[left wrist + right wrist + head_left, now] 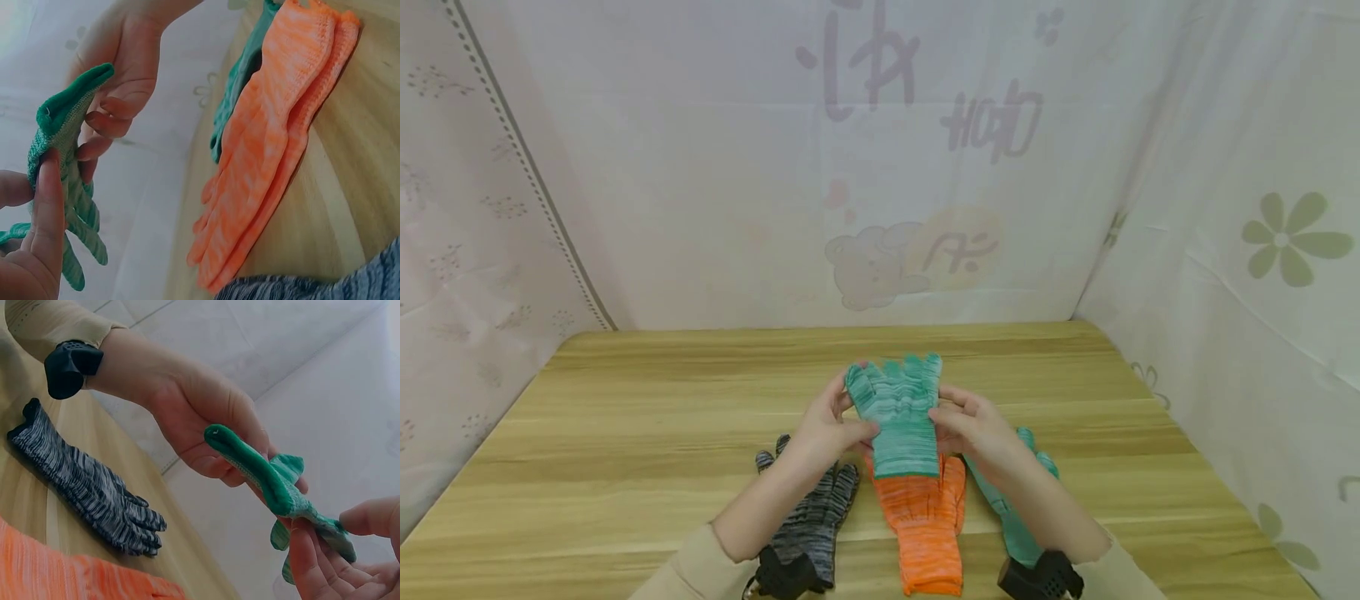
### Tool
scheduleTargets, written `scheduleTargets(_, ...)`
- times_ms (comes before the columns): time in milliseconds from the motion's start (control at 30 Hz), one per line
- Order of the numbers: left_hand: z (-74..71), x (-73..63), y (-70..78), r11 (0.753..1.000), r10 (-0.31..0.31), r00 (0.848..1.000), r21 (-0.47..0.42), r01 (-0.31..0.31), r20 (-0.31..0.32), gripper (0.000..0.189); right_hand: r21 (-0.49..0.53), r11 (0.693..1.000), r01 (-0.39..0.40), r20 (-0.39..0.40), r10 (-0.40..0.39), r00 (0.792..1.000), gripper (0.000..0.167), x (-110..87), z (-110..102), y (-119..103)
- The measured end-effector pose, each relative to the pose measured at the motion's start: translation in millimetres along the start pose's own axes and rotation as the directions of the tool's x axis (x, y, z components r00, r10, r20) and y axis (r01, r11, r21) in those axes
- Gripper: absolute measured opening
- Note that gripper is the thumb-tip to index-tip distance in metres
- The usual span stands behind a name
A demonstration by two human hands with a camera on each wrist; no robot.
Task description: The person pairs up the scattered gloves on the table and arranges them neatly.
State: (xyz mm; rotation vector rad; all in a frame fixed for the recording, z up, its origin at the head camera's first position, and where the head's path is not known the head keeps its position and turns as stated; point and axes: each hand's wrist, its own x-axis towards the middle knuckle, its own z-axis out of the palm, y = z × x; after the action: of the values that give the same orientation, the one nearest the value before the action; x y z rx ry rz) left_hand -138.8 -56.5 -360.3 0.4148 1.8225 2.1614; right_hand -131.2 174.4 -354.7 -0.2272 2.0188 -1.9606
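Note:
A green-and-white knit glove (904, 417) is held up above the table, its fingers pointing away and its cuff towards me. My left hand (831, 429) pinches its left edge, thumb on top. On the opposite edge my right hand (976, 427) pinches it between thumb and fingers. The green cuff rim (247, 465) faces the right wrist camera. Below lies an orange pair of gloves (269, 144), one stacked on the other, partly covered by the held glove in the head view. A black-and-grey glove (87, 481) lies to the left, partly behind my left forearm.
Another green glove (1018, 529) lies on the right, partly under my right forearm. The wooden table (662, 417) reaches back to a printed cloth curtain (737, 208), with more cloth on both sides.

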Motion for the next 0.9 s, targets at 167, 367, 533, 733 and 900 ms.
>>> scheduleTargets(167,8.0,-0.2,-2.7,1.0,-0.003,1.0,0.01,0.003,0.027,0.083,0.022,1.0,-0.01,-0.032,0.011,0.999,0.068,-8.3,-8.4,3.8)
scheduleTargets(367,18.1,-0.3,-5.0,1.0,-0.013,0.998,-0.013,0.014,0.058,0.084,0.03,0.999,-0.024,-0.08,0.026,0.996,0.07,-15.8,-15.3,3.1)
scheduleTargets(533,26.6,0.7,-6.8,1.0,-0.023,0.998,-0.018,0.024,0.065,0.084,0.011,0.999,-0.031,-0.116,0.032,0.993,0.07,-20.1,-18.4,2.5)
scheduleTargets(733,34.5,1.3,-8.9,1.0,-0.01,0.998,0.007,0.01,0.059,0.085,0.004,0.999,-0.036,-0.141,0.036,0.989,0.071,-24.7,-22.0,2.9)
scheduleTargets(900,40.4,1.0,-11.4,1.0,-0.004,0.998,0.01,0.004,0.06,0.084,-0.002,1.0,-0.03,-0.134,0.029,0.991,0.072,-28.8,-26.1,4.1)
